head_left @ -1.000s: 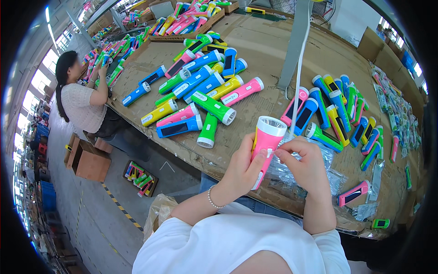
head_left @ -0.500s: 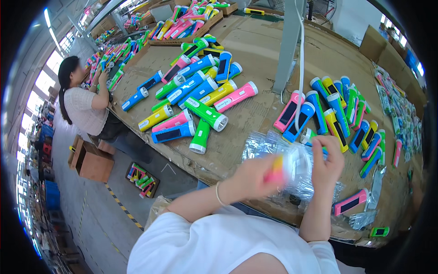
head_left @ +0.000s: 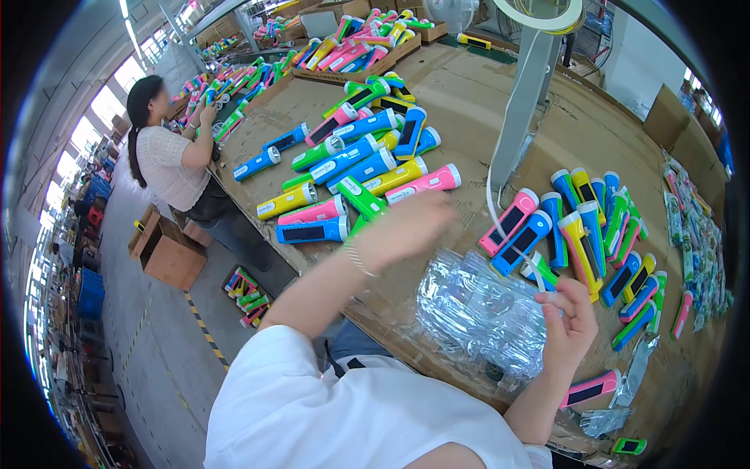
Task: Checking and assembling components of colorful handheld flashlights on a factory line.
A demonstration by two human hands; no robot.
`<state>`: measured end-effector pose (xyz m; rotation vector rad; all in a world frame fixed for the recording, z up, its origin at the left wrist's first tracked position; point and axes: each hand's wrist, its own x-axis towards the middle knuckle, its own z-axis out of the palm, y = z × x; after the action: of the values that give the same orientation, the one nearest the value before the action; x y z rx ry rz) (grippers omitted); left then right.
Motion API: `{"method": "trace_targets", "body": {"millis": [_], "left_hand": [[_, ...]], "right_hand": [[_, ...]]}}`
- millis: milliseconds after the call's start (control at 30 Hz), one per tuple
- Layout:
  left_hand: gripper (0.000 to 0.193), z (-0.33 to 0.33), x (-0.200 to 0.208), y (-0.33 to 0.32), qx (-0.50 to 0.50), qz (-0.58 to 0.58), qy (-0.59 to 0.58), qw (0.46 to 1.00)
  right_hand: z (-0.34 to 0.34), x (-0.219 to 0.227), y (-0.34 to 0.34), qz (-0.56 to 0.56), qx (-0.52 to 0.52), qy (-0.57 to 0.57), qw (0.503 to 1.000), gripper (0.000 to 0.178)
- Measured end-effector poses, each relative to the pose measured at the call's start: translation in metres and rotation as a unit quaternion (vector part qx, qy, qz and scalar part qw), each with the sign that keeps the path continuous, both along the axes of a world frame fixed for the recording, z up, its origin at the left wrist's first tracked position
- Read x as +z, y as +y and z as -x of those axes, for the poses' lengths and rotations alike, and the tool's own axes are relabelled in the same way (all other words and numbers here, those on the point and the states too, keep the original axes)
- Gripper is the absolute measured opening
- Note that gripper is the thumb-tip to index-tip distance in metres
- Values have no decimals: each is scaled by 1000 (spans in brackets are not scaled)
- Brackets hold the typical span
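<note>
Blurred by motion, my left hand (head_left: 418, 225) reaches over the near edge of the left flashlight pile, close to a pink flashlight (head_left: 426, 184) and a green one (head_left: 362, 197). Its fingers are too smeared to read. My right hand (head_left: 570, 316) is raised beside the right group of flashlights, thumb and fingers pinched at the lower end of a white cord (head_left: 494, 205). Just beyond it lies a yellow flashlight with a pink side (head_left: 582, 254). Clear plastic bags (head_left: 480, 313) lie stacked between my arms, shiny and crinkled.
A grey metal post (head_left: 516, 117) rises from the cardboard-covered table (head_left: 461, 102). A tray of flashlights (head_left: 355, 66) stands at the back; bagged ones (head_left: 695, 242) are heaped far right. A co-worker (head_left: 172, 148) stands at the left, near an open carton (head_left: 173, 252) on the floor.
My left hand has let go of the yellow and pink flashlight, which now lies on the right group, and swung left. The white cord's end has moved to my right hand. The view has shifted.
</note>
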<state>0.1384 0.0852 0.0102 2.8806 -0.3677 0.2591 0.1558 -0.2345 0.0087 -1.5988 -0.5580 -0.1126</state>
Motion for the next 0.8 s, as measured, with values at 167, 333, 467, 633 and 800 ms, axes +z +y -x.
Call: {"method": "trace_targets", "body": {"millis": [167,333,467,633,800], "left_hand": [[45,40,-19,100,118,-164,124,971],[55,48,4,94,80,-51,87,992],[52,78,3,59,219,309,-111,919],[57,118,-16,6,46,876,178,447],[59,122,-21,-40,60,781,106,612]], "right_hand": [[4,12,34,93,59,-156,982,20],[14,25,54,125,71,-156,977,18],[20,32,71,154,148,-109,971,21],[39,39,105,99,199,70,972,27],[50,42,126,111,230,103,961,21]]}}
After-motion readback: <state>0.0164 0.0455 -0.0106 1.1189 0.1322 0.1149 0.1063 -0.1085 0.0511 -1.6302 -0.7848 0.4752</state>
